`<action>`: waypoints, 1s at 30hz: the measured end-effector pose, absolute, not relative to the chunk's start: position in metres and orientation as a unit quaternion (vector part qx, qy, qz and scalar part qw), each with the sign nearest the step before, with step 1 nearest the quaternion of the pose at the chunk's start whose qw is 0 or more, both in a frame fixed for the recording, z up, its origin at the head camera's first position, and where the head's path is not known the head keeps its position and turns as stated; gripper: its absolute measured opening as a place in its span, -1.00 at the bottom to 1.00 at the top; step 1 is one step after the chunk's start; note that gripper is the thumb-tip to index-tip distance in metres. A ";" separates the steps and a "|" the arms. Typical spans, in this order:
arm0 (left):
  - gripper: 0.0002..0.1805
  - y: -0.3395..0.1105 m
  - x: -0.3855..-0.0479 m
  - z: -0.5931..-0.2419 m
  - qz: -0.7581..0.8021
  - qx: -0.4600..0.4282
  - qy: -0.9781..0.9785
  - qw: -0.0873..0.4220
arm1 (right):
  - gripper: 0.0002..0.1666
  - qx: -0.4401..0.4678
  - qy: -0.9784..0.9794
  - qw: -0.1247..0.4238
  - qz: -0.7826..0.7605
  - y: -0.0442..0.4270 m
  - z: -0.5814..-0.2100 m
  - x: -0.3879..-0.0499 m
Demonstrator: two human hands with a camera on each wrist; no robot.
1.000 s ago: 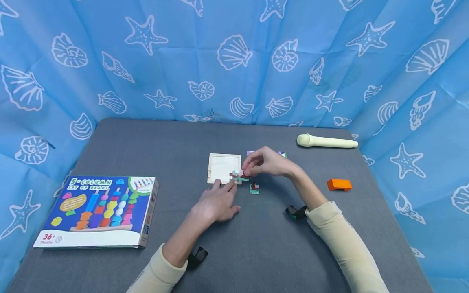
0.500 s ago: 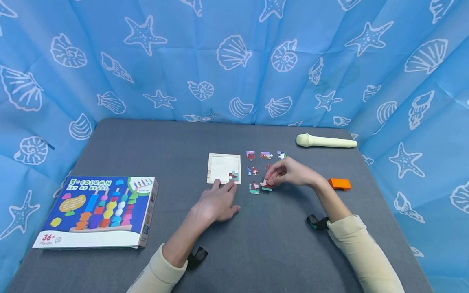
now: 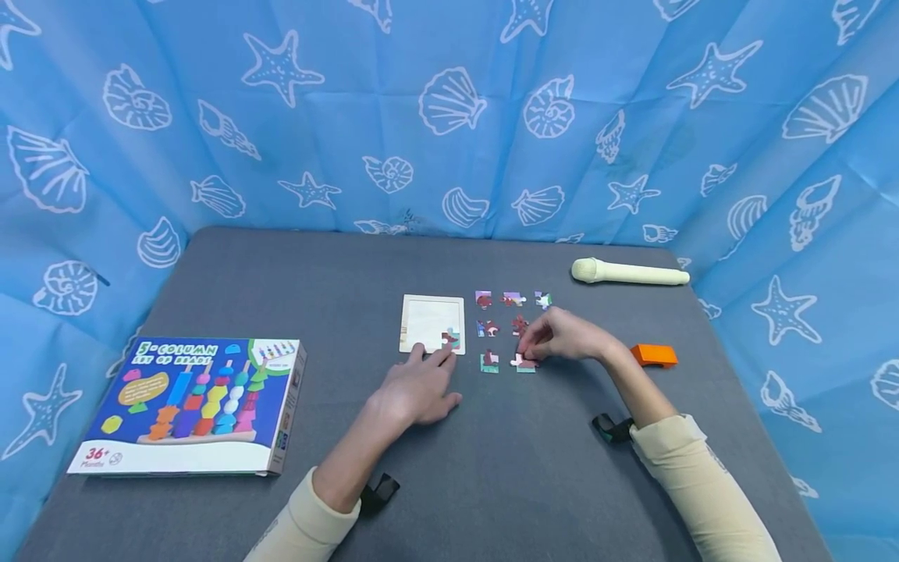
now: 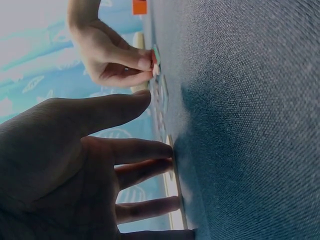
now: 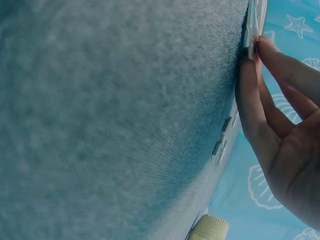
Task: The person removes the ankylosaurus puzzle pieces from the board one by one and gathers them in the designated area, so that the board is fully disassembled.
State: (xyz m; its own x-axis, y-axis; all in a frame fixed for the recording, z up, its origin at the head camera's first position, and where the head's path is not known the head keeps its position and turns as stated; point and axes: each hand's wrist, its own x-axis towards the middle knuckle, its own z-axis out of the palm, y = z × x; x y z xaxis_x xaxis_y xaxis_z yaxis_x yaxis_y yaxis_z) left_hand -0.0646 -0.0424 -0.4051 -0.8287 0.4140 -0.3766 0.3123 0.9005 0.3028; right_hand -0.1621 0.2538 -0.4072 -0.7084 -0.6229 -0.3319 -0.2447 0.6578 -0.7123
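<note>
A shallow square wooden puzzle tray (image 3: 405, 321) lies mid-table, with one jigsaw piece (image 3: 451, 337) in its lower right corner. My left hand (image 3: 413, 393) rests with extended fingers at the tray's near edge; the left wrist view shows these fingertips (image 4: 167, 150) against its side. To the right, my right hand (image 3: 566, 336) pinches a red, pink and green jigsaw piece (image 3: 524, 364) between thumb and fingers, low at the table. Beside it lies a similar piece (image 3: 489, 361). Farther back are several loose pieces, among them a purple-edged one (image 3: 484, 300).
On the left lies a bead-set box (image 3: 182, 406). A pale toy microphone (image 3: 628, 272) is at the back right, with an orange arched block (image 3: 654, 356) nearer. A blue shell-patterned curtain (image 3: 449, 117) borders the grey table (image 3: 492, 484).
The right hand has carried its jigsaw piece rightward, from the tray's lower right corner to the nearest row of loose pieces, and lowered it there. The left hand has stayed put.
</note>
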 end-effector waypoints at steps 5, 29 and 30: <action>-0.26 -0.043 -0.065 -0.405 0.121 0.195 0.951 0.209 | -0.87 -0.234 0.879 0.250 -0.332 0.253 -0.406 -0.162; -0.26 -0.046 -0.069 -0.404 0.103 0.211 0.950 0.208 | -0.76 -0.268 0.823 0.287 -0.411 0.173 -0.410 -0.179; -0.26 -0.046 -0.069 -0.404 0.102 0.214 0.949 0.207 | -0.77 -0.266 0.822 0.290 -0.413 0.169 -0.411 -0.182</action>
State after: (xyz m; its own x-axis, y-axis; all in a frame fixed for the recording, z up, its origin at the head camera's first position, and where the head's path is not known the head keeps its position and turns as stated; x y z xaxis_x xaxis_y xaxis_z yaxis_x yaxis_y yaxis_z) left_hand -0.0693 -0.0464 -0.4039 -0.8232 0.4480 -0.3486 0.3635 0.8877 0.2824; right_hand -0.1818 0.1689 -0.4106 -0.6908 -0.6759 -0.2567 -0.1977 0.5181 -0.8321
